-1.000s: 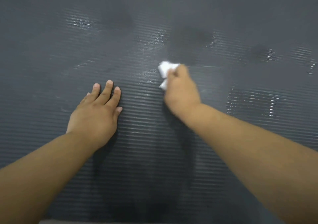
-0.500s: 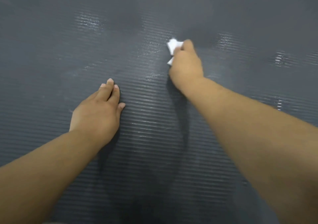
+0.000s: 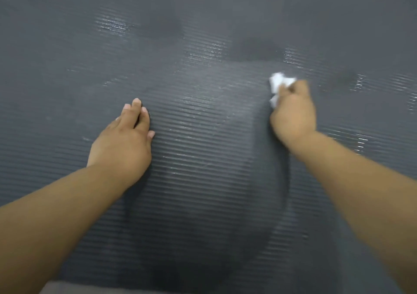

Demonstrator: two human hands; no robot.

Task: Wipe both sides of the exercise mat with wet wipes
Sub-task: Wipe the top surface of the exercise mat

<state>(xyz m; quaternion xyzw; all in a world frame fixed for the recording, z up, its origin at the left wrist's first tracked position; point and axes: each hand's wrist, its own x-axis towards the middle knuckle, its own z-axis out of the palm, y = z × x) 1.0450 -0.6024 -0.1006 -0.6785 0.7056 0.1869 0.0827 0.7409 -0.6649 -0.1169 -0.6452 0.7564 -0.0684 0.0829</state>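
Right hand [image 3: 293, 111] just swept wet wipe [image 3: 278, 82] sideways: half second ago ahead of left hand [image 3: 123, 140], fairly close; now well right of it, slightly ahead. Right fingers curled round crumpled wipe, pressing it on exercise mat [image 3: 203, 181]. Left hand unmoved, flat, fingers straight, holding nothing (mat lies under it, filling view). Wet sheen [image 3: 203, 52] ahead of left hand. My guess: this face partly wiped, flip side pending.

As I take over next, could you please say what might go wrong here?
The crumpled white wet wipe is bunched small in the right hand, so strokes may miss strips between shiny damp patches. The left hand, resting on the ribbed dark grey exercise mat, might slip on moisture.
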